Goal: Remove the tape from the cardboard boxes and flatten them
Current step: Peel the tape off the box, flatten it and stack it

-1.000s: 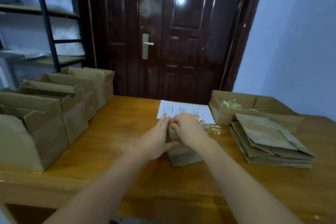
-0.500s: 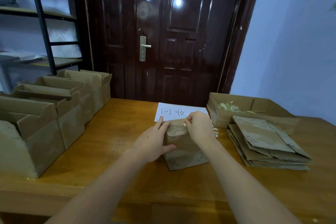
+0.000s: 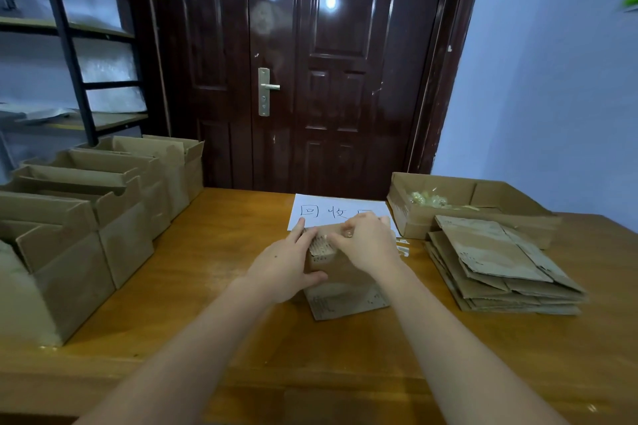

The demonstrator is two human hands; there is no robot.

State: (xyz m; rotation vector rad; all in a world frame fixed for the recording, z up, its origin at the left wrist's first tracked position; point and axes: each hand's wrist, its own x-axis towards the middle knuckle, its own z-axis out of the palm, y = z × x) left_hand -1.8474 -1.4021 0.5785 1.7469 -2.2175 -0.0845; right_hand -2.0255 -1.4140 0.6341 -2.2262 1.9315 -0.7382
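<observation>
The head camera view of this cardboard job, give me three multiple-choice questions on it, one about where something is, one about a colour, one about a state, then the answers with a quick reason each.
1. Where does the stack of flattened cardboard lie?
A. On the table's right side, in front of the open tray box
B. On the shelf
C. Under the white sheet

2. What colour is the door?
A. White
B. Dark reddish brown
C. Green

3. What is the left hand doing?
A. Hanging off the table
B. Lifting a box off the left row
C. Holding the small box

Answers:
1 A: the stack sits right of the small box, near side of the open tray box.
2 B: its glossy panels are dark reddish brown.
3 C: its fingers and thumb wrap the box's left side while the right hand works on top.
</observation>
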